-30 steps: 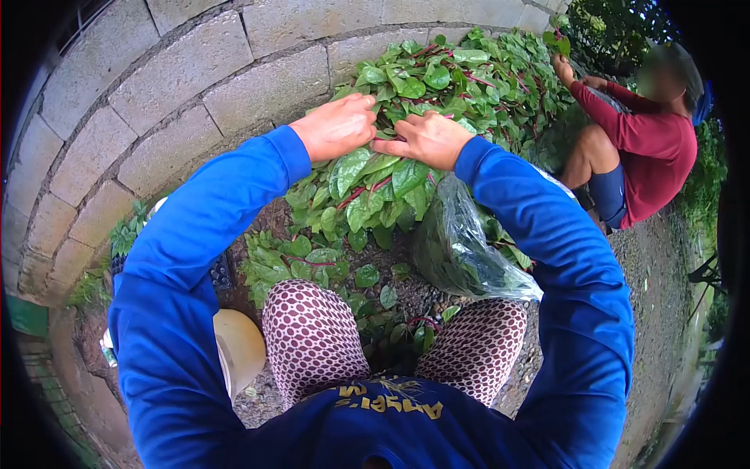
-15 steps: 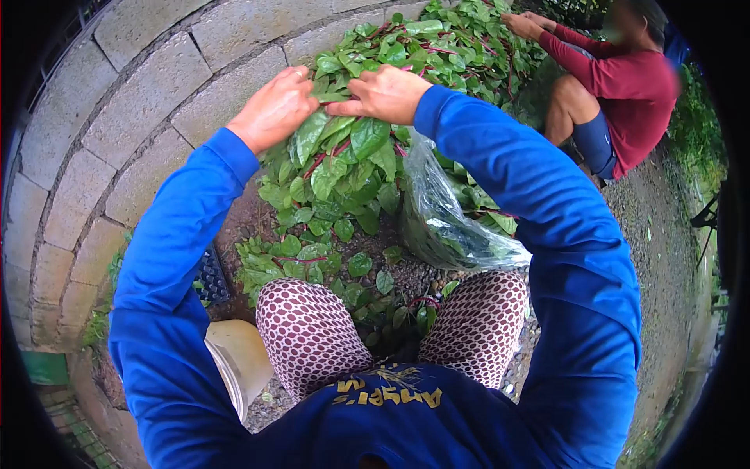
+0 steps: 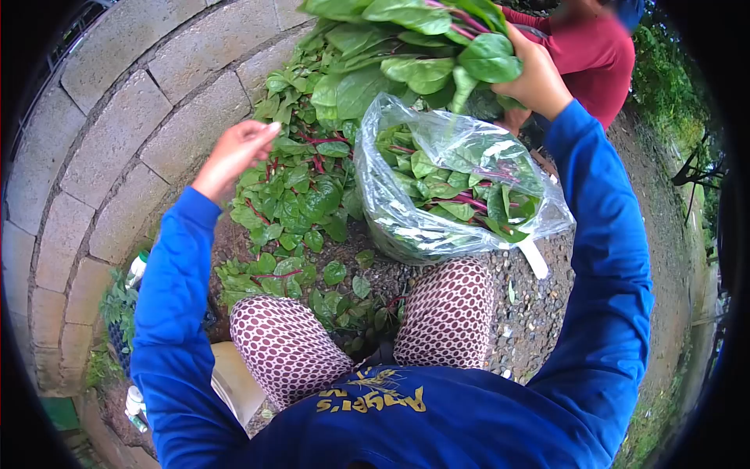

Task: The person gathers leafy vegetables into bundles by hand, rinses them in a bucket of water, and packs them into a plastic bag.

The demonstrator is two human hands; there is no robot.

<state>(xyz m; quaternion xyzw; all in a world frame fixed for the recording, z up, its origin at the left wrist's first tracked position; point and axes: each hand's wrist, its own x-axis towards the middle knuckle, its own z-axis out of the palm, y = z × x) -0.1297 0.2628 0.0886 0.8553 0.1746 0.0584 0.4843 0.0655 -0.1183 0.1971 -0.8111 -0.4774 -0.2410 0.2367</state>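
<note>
A thick bunch of leafy greens with reddish-purple stems (image 3: 422,59) is gripped in my right hand (image 3: 539,74), raised above a clear plastic bag (image 3: 398,227). Inside the open-mouthed bag lie more of the same greens (image 3: 445,184). My left hand (image 3: 238,152) hovers apart at the left, beside the leaf pile (image 3: 312,187) on the ground. Its fingers are curled with the thumb close against them; a pale spot shows at the tip, and whatever they hold, if anything, cannot be made out.
A low curved block wall (image 3: 125,141) borders the left side. Another person in a red shirt (image 3: 594,59) sits at the upper right. A pale bucket (image 3: 238,379) stands by my left knee. Gravel (image 3: 531,320) lies to the right of the bag.
My hands have parted. The right one has lifted the leafy bunch up and right over the bag; the left has drawn back left and down. The bag's open mouth and contents now show.
</note>
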